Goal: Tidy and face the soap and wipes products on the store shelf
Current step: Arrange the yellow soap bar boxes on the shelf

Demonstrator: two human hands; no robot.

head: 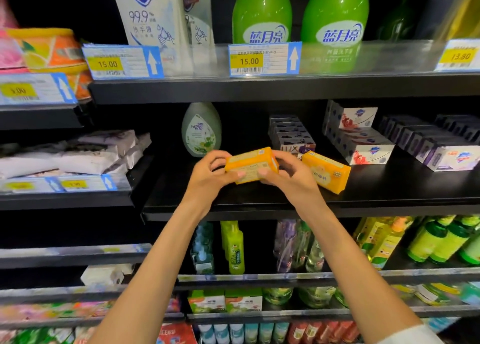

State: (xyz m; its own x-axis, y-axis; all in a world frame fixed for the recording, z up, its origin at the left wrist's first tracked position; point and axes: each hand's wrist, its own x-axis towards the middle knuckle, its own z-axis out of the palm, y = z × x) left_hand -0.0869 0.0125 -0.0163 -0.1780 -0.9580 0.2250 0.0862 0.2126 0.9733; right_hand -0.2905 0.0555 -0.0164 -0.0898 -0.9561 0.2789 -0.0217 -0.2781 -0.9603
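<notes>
Both hands held one orange soap box (250, 164) in the air just above the front part of the black middle shelf (259, 200). The left hand (207, 173) gripped the box's left end, its fingers (219, 159) curled over the top and the thumb pressed on the near face; the right hand (291, 173) gripped the right end in the same way, thumb on the near face, fingers wrapped behind. The box sat between the two hands, tilted slightly. A second orange soap box (328, 173) lay on the shelf just beside the right hand. Behind stood a pale green bottle (201, 130), a row of purple soap boxes (292, 133) and white soap boxes (363, 141).
</notes>
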